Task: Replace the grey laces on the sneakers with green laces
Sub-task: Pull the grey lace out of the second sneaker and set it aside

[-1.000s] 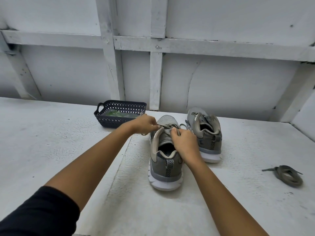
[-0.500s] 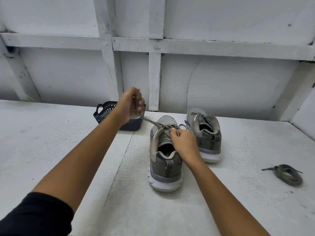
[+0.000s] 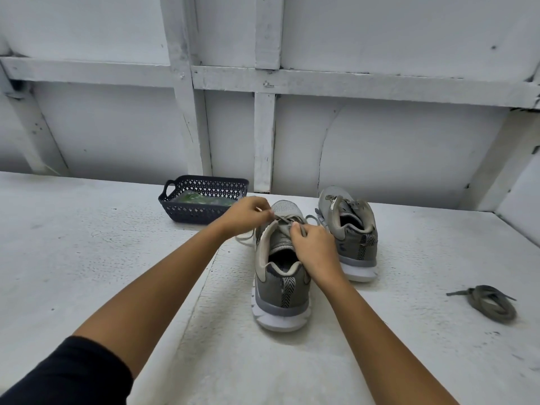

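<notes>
1. The near sneaker [image 3: 280,276] stands on the worktop [image 3: 87,258] with its heel toward the person and its toe toward the wall, so the lacing runs straight away from both hands. The far sneaker [image 3: 350,229] sits just beside it on the right, turned the same way.
2. The grey lace [image 3: 287,220] is still threaded near the toe end, with one loose end trailing onto the worktop on the left.
3. The left hand [image 3: 248,214] is at the left of the lacing, fingers curled, pinching that lace. From here it looks best placed to draw the lace out leftward.
4. The right hand [image 3: 314,247] clamps the near sneaker at its right eyelet edge, thumb pressed into the lacing, bracing the shoe.
5. The green laces [image 3: 201,200] lie in the basket [image 3: 187,209], beyond the left hand and nearer to it.
6. A removed lace [image 3: 491,302] lies coiled well off to the right.
</notes>
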### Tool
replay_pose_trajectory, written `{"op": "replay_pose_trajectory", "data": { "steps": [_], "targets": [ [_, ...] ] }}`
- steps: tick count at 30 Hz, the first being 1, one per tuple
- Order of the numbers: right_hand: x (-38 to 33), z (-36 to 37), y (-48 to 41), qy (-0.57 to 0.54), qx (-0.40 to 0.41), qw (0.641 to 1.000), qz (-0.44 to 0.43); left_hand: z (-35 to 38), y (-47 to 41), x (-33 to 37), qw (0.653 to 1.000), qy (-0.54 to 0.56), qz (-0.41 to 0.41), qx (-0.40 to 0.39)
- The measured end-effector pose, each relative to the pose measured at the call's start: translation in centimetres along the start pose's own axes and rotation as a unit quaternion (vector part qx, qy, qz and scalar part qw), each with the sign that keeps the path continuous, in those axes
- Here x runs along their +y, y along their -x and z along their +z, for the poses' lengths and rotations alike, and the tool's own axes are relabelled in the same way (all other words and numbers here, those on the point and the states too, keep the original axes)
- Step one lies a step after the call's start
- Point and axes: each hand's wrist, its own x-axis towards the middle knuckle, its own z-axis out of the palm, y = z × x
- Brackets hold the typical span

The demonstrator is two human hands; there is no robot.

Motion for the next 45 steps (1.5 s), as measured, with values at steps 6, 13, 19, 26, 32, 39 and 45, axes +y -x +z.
{"op": "replay_pose_trajectory", "data": {
  "steps": [6, 13, 19, 26, 32, 39, 45],
  "targets": [
    [0.1, 0.0, 0.0, -0.004, -0.002, 1.0, 0.005, -3.5, -0.2, 1.2, 0.791, 0.583, -0.085, 0.163],
    [0.1, 0.0, -0.1, 0.002, -0.001, 1.0, 0.006, -1.9, -0.4, -1.0, 0.991, -0.096, -0.068, 0.061],
    [-0.1, -1.0, -0.9, -0.011, -0.047, 0.998, 0.031, 0.5, -0.9, -1.9, 0.984, -0.179, -0.004, -0.014],
    [-0.5, -2.1, -6.5, 0.156, -0.098, 0.983, -0.001, 1.2, -0.7, -1.6, 0.989, -0.146, 0.003, -0.003],
    [0.1, -1.1, -8.1, 0.261, -0.159, 0.951, -0.041, 0.0, -0.2, -0.8, 0.998, -0.019, -0.04, -0.053],
    [-2.7, -4.0, -7.9, 0.1, -0.215, 0.971, -0.021, -2.5, 1.5, 2.1, 0.994, 0.103, -0.018, -0.022],
    [-4.1, -5.8, -5.1, 0.069, -0.253, 0.964, -0.045, -0.8, 4.2, 2.9, 0.997, 0.009, 0.061, 0.042]
  ]
}}
